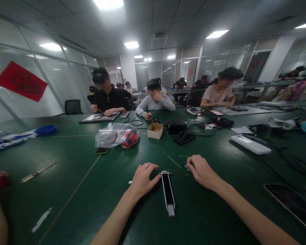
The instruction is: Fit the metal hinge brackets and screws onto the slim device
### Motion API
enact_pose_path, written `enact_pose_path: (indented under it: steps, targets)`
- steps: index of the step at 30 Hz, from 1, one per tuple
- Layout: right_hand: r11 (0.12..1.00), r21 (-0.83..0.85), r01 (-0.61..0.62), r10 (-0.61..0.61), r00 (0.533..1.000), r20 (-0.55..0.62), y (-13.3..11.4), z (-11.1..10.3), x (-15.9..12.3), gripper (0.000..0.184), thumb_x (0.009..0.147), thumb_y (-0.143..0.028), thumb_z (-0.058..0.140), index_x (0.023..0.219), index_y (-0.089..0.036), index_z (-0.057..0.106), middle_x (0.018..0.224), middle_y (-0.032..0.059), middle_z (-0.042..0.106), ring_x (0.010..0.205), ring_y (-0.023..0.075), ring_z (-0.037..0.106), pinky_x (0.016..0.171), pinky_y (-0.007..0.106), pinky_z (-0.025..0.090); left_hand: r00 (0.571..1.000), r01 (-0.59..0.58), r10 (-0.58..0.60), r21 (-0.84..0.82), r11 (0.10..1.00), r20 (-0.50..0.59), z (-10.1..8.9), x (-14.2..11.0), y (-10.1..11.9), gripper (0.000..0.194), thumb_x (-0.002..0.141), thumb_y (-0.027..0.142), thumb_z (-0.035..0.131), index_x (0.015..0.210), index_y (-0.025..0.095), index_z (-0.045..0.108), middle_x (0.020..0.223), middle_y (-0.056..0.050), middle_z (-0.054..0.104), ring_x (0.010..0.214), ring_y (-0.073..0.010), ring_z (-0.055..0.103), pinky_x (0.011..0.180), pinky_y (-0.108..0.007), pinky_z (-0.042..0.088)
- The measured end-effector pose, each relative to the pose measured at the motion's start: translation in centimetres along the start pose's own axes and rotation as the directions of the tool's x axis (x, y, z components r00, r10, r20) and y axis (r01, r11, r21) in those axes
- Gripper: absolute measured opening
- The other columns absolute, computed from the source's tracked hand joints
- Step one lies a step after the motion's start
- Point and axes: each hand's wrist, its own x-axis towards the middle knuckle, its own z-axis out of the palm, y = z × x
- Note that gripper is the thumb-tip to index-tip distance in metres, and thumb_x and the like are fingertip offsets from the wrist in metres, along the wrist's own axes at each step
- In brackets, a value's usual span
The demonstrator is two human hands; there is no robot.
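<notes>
On a dark green, smooth-topped desk [132, 223], a long, narrow device with a black face and pale grey frame [168, 190] lies between the two hands, its far end pointing away from the person. The left hand [144, 178] is curved and partly open, thumb and fingertips at the device's far end; whether they grip it, I cannot tell. The right hand [200, 170] is bent, its thumb and fingertips drawn together at some small, shiny metal pieces [187, 167]. Beyond stands an open, square, light tan box [155, 131], just right of a clear plastic bag with red and black contents [118, 135].
</notes>
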Motion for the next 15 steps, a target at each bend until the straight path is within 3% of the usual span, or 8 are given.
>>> enact_pose_path:
  steps: [7,10,15]
  targets:
    - [0.975,0.198,0.098,-0.103,0.995,0.018,-4.5,1.8,-0.9,0.015,0.089,-0.024,0.039,0.082,-0.019,0.052,0.084,0.0050,0.056,0.076,0.0165,0.052,0.067,0.031,0.045,1.000,-0.010,0.010,-0.008,1.000,0.005,0.0,0.0,0.3,0.029,0.081,0.033,0.058,0.107,0.022,0.057,0.105,-0.004,0.061,0.097,-0.0203,0.055,0.083,-0.034,0.039]
    - [0.970,0.212,0.122,-0.117,0.993,-0.034,-4.4,2.7,-0.8,0.010,0.086,-0.020,0.043,0.082,-0.018,0.053,0.082,0.0042,0.056,0.075,0.0164,0.053,0.069,0.031,0.045,1.000,-0.007,0.007,-0.002,1.000,0.004,0.0,0.0,0.3,0.030,0.079,0.032,0.059,0.107,0.022,0.056,0.105,-0.004,0.060,0.098,-0.0205,0.055,0.084,-0.035,0.038]
    - [0.970,0.241,0.037,-0.032,0.999,-0.025,-3.5,3.1,-0.7,0.013,0.085,-0.020,0.045,0.090,-0.018,0.057,0.085,0.0045,0.059,0.077,0.0171,0.055,0.068,0.031,0.046,0.999,0.002,-0.003,0.010,1.000,0.055,-0.1,-0.1,0.5,0.029,0.078,0.029,0.059,0.107,0.024,0.055,0.105,-0.003,0.060,0.098,-0.0207,0.055,0.085,-0.035,0.037]
